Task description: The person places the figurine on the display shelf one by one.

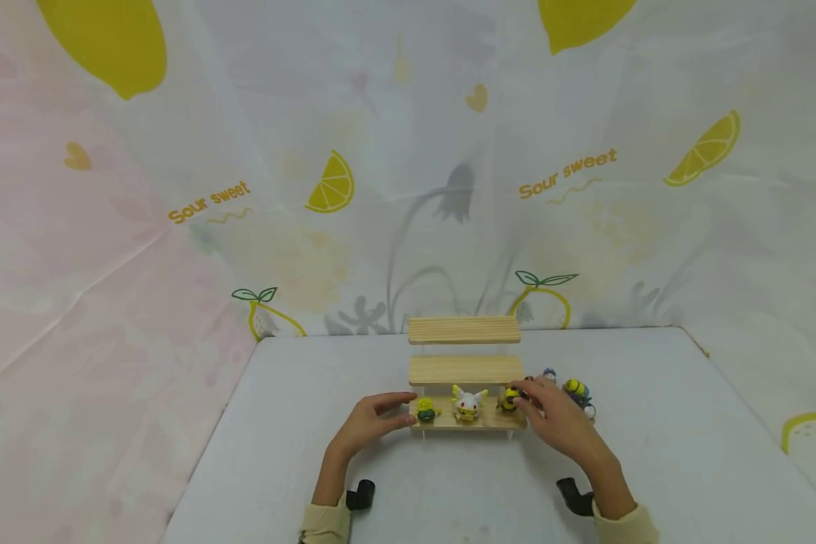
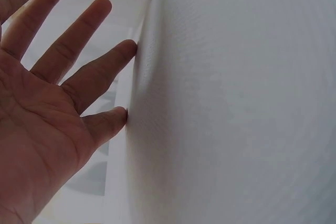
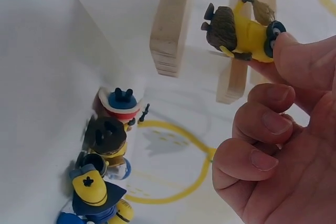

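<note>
My right hand (image 1: 556,417) pinches a yellow minion figure (image 3: 251,38) by its goggled head, between thumb and finger. The figure wears a brown skirt and carries a small broom. In the head view it is at the right end of the lowest step of a three-step wooden display stand (image 1: 493,421). On that step are a white figure with yellow ears (image 1: 468,405) in the middle and a small yellow-and-green figure (image 1: 425,410) at the left. My left hand (image 1: 374,420) has its fingers spread at the stand's left end, its fingertips close to the wood.
Several more minion figures (image 3: 94,187) stand in a group on the white table (image 1: 299,393), right of the display stand. Clear side supports (image 3: 118,30) hold up the wooden steps. Behind everything hangs a lemon-print cloth (image 1: 408,257).
</note>
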`<state>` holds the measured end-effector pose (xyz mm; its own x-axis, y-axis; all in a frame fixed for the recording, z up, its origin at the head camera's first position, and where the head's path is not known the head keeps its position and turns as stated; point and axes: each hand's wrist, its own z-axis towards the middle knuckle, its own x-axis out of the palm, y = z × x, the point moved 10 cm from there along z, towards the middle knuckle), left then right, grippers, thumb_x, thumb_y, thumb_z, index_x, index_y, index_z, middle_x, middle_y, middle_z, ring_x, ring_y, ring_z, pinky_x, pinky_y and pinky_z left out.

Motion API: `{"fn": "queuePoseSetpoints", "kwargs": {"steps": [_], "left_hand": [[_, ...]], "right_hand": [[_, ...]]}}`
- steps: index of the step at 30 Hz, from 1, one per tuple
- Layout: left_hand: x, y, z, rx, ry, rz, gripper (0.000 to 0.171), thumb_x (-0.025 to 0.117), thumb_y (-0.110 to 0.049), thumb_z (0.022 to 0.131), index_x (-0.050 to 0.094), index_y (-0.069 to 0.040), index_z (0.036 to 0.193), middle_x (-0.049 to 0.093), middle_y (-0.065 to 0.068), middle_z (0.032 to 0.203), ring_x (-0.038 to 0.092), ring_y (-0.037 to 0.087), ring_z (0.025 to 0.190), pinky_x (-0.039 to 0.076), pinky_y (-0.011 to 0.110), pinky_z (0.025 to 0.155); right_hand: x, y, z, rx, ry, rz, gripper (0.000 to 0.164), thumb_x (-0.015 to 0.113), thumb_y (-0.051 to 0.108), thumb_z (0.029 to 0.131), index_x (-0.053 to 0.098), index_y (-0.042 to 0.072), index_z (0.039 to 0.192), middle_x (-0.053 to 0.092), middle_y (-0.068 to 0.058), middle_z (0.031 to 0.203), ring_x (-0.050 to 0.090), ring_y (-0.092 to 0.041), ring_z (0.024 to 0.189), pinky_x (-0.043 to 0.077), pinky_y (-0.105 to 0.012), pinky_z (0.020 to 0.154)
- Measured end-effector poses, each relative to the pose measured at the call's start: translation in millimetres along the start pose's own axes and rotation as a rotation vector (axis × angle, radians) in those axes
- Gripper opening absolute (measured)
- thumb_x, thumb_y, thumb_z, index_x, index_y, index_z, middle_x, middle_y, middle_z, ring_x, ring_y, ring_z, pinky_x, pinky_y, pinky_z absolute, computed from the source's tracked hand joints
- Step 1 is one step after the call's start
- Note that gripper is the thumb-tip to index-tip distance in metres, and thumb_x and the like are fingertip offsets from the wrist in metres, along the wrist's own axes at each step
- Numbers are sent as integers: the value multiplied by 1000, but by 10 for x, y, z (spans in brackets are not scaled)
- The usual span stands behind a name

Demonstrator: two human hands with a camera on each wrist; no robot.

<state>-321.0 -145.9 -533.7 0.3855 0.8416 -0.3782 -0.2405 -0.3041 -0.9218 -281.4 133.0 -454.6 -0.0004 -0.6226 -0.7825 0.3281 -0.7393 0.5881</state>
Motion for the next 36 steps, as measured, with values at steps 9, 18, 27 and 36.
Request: {"fn": "queuePoseSetpoints", "kwargs": {"steps": [9,18,27,36], "left_hand": [[14,3,2,-13,6,-5,46,78,-31,87,67,-14,129,64,-2,130,51,21,129,38,46,110],[6,-7,1,-6,6,-15,45,78,-31,87,67,-16,128,64,-3,130,52,19,129,38,46,110],[17,4,3,-11,10,-22,46,78,-29,87,67,-15,129,63,-2,131,52,21,129,37,46,110],[4,-22,5,1,8,-4,46,78,-32,87,67,-15,129,63,-2,130,52,20,129,38,45,110]], "right_hand": [[39,2,-34,-2,13,14,26,61,15,100,67,9,125,49,6,84,44,-11,73,39,-26,59],[81,-25,-33,-14,31,47,29,60,14,100,63,7,128,60,4,100,52,-12,80,48,-31,67],[137,-23,-54,-38,70,86,32,57,18,102,60,6,132,63,-1,117,61,-20,100,54,-40,82],[82,-1,-53,-42,54,76,31,62,21,100,63,8,128,59,5,99,50,-10,80,47,-31,66]]}}
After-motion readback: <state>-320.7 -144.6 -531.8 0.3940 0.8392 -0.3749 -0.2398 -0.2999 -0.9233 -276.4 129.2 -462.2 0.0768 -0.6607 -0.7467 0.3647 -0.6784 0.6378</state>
